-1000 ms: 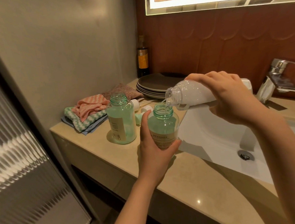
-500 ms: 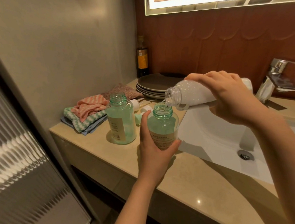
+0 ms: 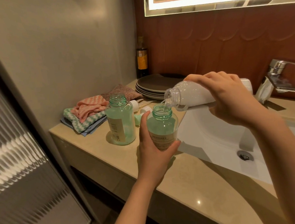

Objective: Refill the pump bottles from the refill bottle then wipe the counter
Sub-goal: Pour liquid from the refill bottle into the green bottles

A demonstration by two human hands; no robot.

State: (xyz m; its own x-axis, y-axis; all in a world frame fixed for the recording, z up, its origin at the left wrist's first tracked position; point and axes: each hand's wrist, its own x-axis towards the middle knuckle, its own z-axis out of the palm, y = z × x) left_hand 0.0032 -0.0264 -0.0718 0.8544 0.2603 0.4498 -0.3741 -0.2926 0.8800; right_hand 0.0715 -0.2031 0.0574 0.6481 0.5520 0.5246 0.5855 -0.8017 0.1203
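My left hand [image 3: 153, 150] grips an uncapped green pump bottle [image 3: 162, 128], held upright just above the counter [image 3: 97, 144]. My right hand [image 3: 232, 99] holds the clear refill bottle [image 3: 188, 96] tipped almost level, its mouth over the green bottle's neck, and a thin stream of clear liquid runs in. A second green pump bottle [image 3: 121, 119], also uncapped, stands on the counter to the left. Two white pump heads [image 3: 140, 108] lie behind the bottles.
Folded cloths [image 3: 87, 112] are piled at the counter's left end, with a brown cloth [image 3: 124, 91] and a stack of dark plates [image 3: 154, 86] behind them. A dark bottle [image 3: 142, 59] stands in the corner. The white sink [image 3: 220, 139] and chrome tap [image 3: 275, 79] lie to the right.
The refill bottle stays tipped over the held green bottle and liquid keeps running in. Both hands hold nearly the same place.
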